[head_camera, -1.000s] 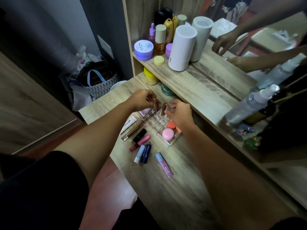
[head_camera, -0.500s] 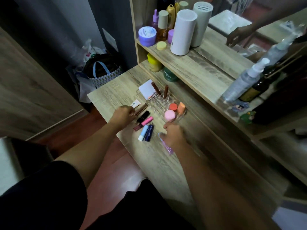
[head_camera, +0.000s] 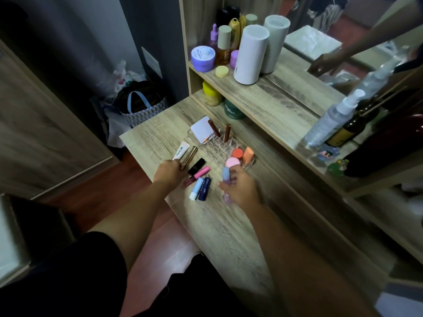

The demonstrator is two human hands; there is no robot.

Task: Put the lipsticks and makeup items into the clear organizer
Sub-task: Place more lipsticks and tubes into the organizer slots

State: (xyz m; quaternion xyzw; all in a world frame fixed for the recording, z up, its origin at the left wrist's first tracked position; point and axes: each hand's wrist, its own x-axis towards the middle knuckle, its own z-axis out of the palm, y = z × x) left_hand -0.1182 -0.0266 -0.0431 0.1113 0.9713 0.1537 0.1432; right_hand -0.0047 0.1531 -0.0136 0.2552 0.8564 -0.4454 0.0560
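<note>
Lifted off the tabletop (head_camera: 219, 225), the blue-capped lilac tube (head_camera: 226, 179) now sits gripped in the right hand (head_camera: 238, 188), organizer-bound, while the left hand (head_camera: 170, 173) closes on the gold tube (head_camera: 188, 157).

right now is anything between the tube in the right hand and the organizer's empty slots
The right hand holds the blue-capped tube just short of the clear organizer. The pink round item sits at the near end; the middle slots look open.

Two hands (head_camera: 170, 173) (head_camera: 238, 187), one clear organizer (head_camera: 219, 146), two upright lipsticks (head_camera: 214, 128) (head_camera: 227, 133)
</note>
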